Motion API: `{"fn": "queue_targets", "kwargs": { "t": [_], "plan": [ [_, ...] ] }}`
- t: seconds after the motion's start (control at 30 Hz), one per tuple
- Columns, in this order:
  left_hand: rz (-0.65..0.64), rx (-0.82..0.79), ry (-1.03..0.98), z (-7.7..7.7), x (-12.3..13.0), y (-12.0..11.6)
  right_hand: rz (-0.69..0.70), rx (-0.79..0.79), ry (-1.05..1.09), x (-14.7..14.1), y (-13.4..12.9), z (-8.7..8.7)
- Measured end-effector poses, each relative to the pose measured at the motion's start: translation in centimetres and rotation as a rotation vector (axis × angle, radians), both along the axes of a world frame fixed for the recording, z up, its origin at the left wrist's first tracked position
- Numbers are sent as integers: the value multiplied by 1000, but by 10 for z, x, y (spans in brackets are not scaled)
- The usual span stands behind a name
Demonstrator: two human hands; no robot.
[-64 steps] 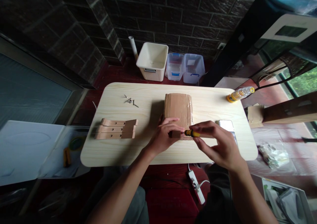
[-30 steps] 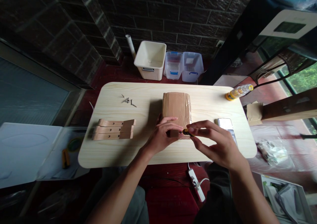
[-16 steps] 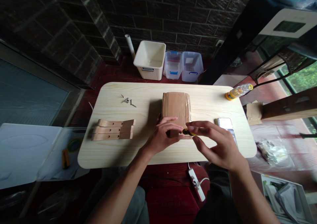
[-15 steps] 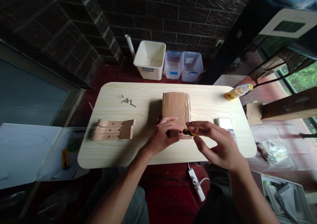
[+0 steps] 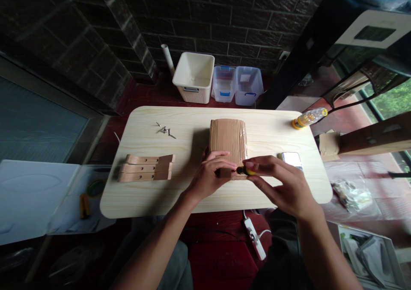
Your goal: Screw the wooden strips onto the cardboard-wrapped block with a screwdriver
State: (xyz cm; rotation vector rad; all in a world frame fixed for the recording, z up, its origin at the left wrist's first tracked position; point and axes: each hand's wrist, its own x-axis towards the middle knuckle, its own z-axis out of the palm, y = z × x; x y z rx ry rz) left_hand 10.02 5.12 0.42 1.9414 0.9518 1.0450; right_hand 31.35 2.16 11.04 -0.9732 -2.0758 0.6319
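Note:
My left hand grips a small dark wooden block that rests on the near end of a cardboard-wrapped package, its fingers lying over the block's top. My right hand holds a yellow-and-black screwdriver by the handle, with its tip at the block's right side. The tip itself is too small to see clearly. Several loose screws lie on the pale wood-grain table farther left, and several stacked wooden slats with drilled holes lie near its left edge.
A phone lies right of my right hand. A plastic bottle lies at the far right corner. Behind the table stand a white basket and clear plastic boxes. A white power strip sits below the near edge.
My right hand has closed in around the screwdriver, covering more of its yellow handle and more of the phone. My left hand and the block stay in place; the view has shifted slightly.

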Motion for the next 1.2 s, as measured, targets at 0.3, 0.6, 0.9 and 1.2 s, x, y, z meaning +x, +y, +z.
{"fn": "queue_targets", "kwargs": {
  "t": [0.3,0.6,0.9,1.2],
  "plan": [
    [-4,-19,14,1,0,0,20,-49,-31,-2,-3,3],
    [-12,-12,3,2,-1,0,1,34,-93,-2,0,-1],
    [3,-11,13,0,0,0,30,-48,-108,-3,-3,4],
    [16,-26,42,0,-1,0,71,-130,-96,-10,-2,0]
  ]
}}
